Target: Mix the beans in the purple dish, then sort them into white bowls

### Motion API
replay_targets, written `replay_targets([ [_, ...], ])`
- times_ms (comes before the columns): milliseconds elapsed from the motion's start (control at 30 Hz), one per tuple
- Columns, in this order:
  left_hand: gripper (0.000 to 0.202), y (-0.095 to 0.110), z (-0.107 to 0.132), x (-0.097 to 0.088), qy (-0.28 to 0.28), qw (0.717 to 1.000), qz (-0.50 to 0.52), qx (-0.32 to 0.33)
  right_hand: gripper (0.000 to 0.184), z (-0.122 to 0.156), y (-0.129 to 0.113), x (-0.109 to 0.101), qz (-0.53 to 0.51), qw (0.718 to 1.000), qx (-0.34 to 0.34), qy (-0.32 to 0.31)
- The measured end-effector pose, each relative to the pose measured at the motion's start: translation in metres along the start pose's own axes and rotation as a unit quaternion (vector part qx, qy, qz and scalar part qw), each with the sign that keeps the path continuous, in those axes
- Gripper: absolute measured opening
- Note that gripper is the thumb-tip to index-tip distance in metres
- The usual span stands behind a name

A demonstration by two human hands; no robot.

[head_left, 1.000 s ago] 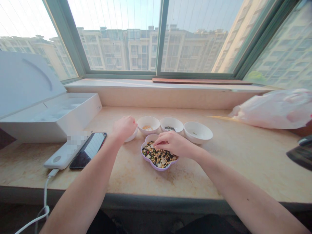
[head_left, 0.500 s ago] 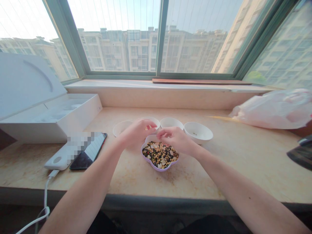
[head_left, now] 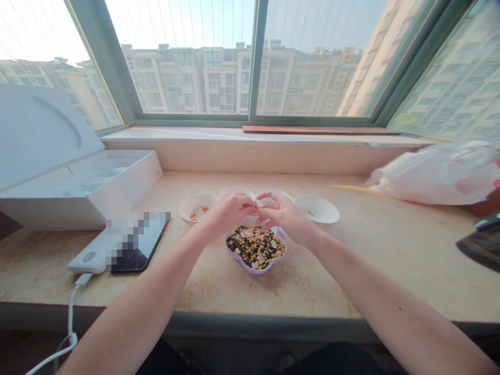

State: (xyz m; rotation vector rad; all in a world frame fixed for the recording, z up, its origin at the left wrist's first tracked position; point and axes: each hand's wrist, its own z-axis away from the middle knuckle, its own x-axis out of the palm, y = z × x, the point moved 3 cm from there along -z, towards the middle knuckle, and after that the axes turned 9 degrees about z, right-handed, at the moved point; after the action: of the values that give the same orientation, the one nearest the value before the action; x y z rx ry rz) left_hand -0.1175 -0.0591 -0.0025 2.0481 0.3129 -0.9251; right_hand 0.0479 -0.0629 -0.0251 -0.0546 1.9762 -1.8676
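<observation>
Above the far rim of a purple flower-shaped bowl [head_left: 254, 269], my left hand [head_left: 233, 211] and my right hand [head_left: 284, 214] meet at the fingertips. The left fingers are closed in a pinch. On the right, the fingers are bent and drawn together at the tips; anything held there is too small to make out. Mixed beans [head_left: 255, 249], black, yellow and pale, fill the purple bowl. Behind stand white bowls in a curved row: a left one [head_left: 187, 203] with pale and reddish pieces, two middle ones [head_left: 234, 189] [head_left: 269, 191] partly hidden by my hands, and a right one [head_left: 326, 209] with a few small bits.
On the left lie a white power bank [head_left: 88, 259] with a cable [head_left: 71, 312], a dark phone [head_left: 135, 258] and an open white box [head_left: 125, 182]. A plastic bag [head_left: 433, 174] and a dark object [head_left: 482, 245] are at the right. The window sill [head_left: 187, 134] borders the back.
My hands have come together until their fingertips meet, the right one shifting slightly up. The left white bowl's contents now show beside my left wrist.
</observation>
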Motion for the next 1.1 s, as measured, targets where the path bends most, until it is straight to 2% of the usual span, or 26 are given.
replay_targets([
  [67, 0.025, -0.006, 0.000, -0.001, 0.007, 1.000, -0.029, -0.007, 0.036, 0.002, -0.001, 0.002, 0.049, 0.999, -0.002, -0.010],
  [167, 0.028, -0.017, 0.000, -0.005, 0.037, 0.995, -0.082, -0.045, 0.036, 0.005, -0.003, 0.004, 0.185, 0.981, -0.057, -0.024],
  [267, 0.031, -0.024, -0.001, -0.010, 0.052, 0.982, -0.147, -0.103, 0.027, 0.010, -0.005, 0.011, 0.330, 0.929, -0.143, -0.088],
  [367, 0.031, -0.025, -0.001, -0.012, 0.019, 0.970, -0.206, -0.130, 0.027, 0.014, -0.005, 0.020, 0.422, 0.871, -0.196, -0.160],
  [467, 0.031, -0.024, -0.001, -0.013, 0.010, 0.967, -0.221, -0.126, 0.029, 0.014, -0.004, 0.023, 0.456, 0.847, -0.200, -0.184],
  [600, 0.033, -0.025, -0.001, -0.012, 0.024, 0.970, -0.209, -0.122, 0.025, 0.011, -0.001, 0.023, 0.451, 0.853, -0.183, -0.188],
  [833, 0.029, -0.024, 0.000, -0.009, 0.032, 0.977, -0.180, -0.112, 0.021, 0.009, 0.004, 0.021, 0.399, 0.879, -0.202, -0.165],
  [1100, 0.027, -0.018, 0.002, -0.009, 0.032, 0.978, -0.156, -0.132, 0.018, 0.011, 0.003, 0.023, 0.407, 0.877, -0.199, -0.161],
])
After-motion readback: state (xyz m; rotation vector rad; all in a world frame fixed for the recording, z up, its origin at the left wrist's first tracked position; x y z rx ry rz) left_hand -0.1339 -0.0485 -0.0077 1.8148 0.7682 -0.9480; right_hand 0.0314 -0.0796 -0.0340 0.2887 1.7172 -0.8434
